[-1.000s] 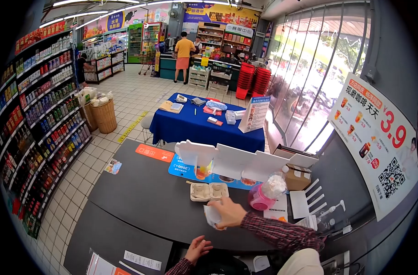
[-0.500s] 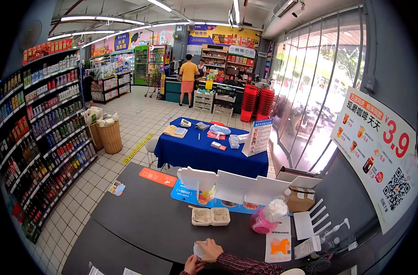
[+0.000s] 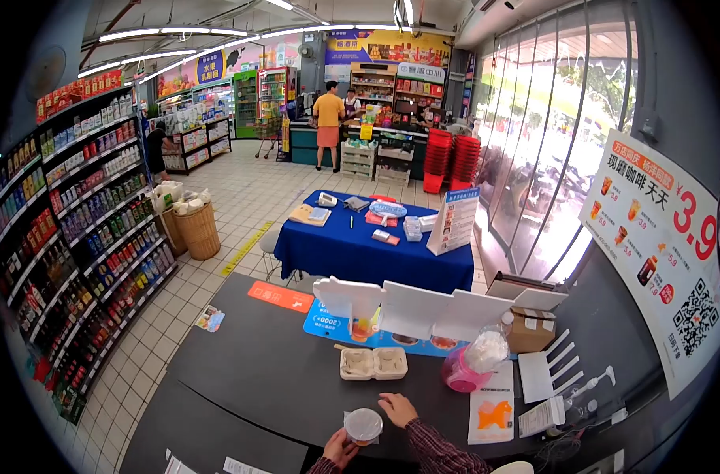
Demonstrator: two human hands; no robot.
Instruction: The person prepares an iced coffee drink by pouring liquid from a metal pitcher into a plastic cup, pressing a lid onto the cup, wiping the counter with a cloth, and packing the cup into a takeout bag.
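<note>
A round cup with a whitish lid [image 3: 364, 425], seen from above, is near the front edge of the dark counter [image 3: 273, 379]. My left hand [image 3: 340, 452] grips its left side, fingers wrapped round it. My right hand [image 3: 397, 409] is just to the right of the cup, apart from it, with fingers stretched out and nothing in them. Beyond the hands sits a two-hole pulp cup carrier [image 3: 373, 373], with both holes facing up. What the cup holds cannot be made out.
To the right stand a pink container with a white plastic bag [image 3: 464, 373], a paper bag with an orange print [image 3: 493, 415], a white router [image 3: 538, 375] and a pump bottle [image 3: 585, 395]. White boards [image 3: 415, 308] line the far edge. Papers [image 3: 237, 466] lie in front.
My right hand has let go of the cup and moved up and right, its fingers opening. The cup, tilted between both hands before, now shows its lid to me in my left hand.
</note>
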